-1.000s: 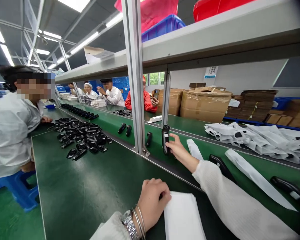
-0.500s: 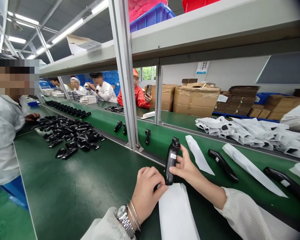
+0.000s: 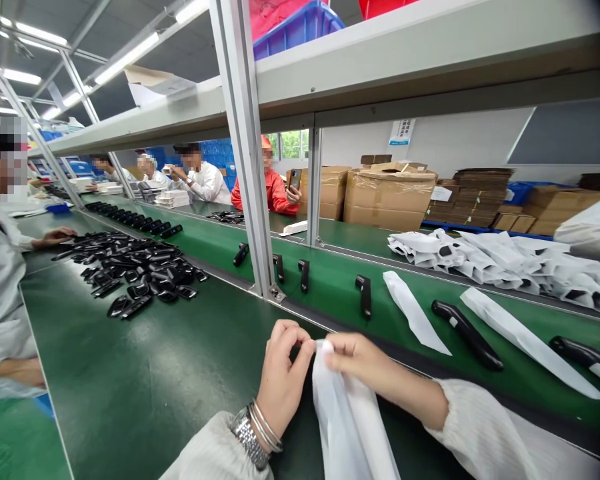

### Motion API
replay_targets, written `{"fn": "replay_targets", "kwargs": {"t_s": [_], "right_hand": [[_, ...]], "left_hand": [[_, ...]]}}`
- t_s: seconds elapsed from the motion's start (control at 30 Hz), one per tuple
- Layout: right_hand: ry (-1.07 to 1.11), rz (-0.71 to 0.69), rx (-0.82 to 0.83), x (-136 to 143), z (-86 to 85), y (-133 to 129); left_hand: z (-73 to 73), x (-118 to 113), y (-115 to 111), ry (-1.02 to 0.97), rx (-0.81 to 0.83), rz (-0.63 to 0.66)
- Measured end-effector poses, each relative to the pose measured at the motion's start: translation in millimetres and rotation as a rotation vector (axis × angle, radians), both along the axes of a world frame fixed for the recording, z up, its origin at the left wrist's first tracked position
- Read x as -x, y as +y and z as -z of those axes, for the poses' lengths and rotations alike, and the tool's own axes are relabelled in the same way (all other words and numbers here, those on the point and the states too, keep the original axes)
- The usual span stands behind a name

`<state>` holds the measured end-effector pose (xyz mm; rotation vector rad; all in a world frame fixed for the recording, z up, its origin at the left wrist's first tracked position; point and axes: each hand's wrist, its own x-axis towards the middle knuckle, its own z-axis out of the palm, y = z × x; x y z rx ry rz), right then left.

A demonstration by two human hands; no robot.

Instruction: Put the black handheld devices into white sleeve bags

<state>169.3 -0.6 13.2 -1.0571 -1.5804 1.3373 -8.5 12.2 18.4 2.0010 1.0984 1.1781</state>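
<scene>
My left hand (image 3: 285, 373), with a watch and bangles at the wrist, pinches the upper left edge of a white sleeve (image 3: 330, 417). Closed on the top right of the same sleeve is my right hand (image 3: 360, 357). The sleeve looks rounded; whether a black device is inside, I cannot tell. Beneath it lie more flat white sleeves (image 3: 375, 427). Just beyond my right hand, a black handheld device like a hair clipper (image 3: 364, 297) rests on the green belt (image 3: 330, 300). To the right are a filled white sleeve (image 3: 415, 313) and a labelled black clipper (image 3: 467, 333).
A metal post (image 3: 245, 147) rises from the bench edge under a long shelf (image 3: 405, 60). Many black parts (image 3: 140, 267) are heaped at left, near a co-worker (image 3: 0, 280). White sleeves (image 3: 480, 260) are piled across the belt, with cardboard boxes (image 3: 385, 197) behind.
The black clipper held in my right hand is no longer visible there. Both hands now grip a white sleeve. Items on the belt have shifted right, and the co-worker's body has moved left in view.
</scene>
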Motion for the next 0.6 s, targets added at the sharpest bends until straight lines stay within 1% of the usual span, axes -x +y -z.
{"fn": "replay_targets", "kwargs": {"t_s": [0.1,0.13,0.23,0.3,0.33,0.4,0.5,0.6], "right_hand": [[-0.301,0.406,-0.245,-30.7,-17.5,39.6],[-0.347,0.485,-0.28,-44.2,-24.8,56.4],[-0.461,0.641,-0.329,-81.2,-43.4,106.0],[-0.55,0.705,-0.362,-92.9,-48.7,132.2],[-0.593,0.716,-0.38,-92.6,-48.6,142.6],[-0.665,0.681,-0.409,-79.4,-43.1,159.2],[-0.738,0.538,-0.396,-36.4,-25.6,178.5],[-0.774,0.427,-0.318,8.6,-5.8,195.2]], "left_hand": [[3.8,2.4,6.5,0.15,0.055,-0.015],[4.8,3.1,7.7,0.223,0.075,-0.02],[7.1,4.2,7.7,0.402,0.135,-0.005],[8.3,3.4,5.8,0.445,0.153,0.029],[8.8,2.5,4.7,0.449,0.152,0.048],[9.6,0.2,2.6,0.439,0.143,0.086],[10.6,-3.3,0.0,0.408,0.121,0.134],[11.6,-5.0,-1.9,0.412,0.05,0.144]]}}
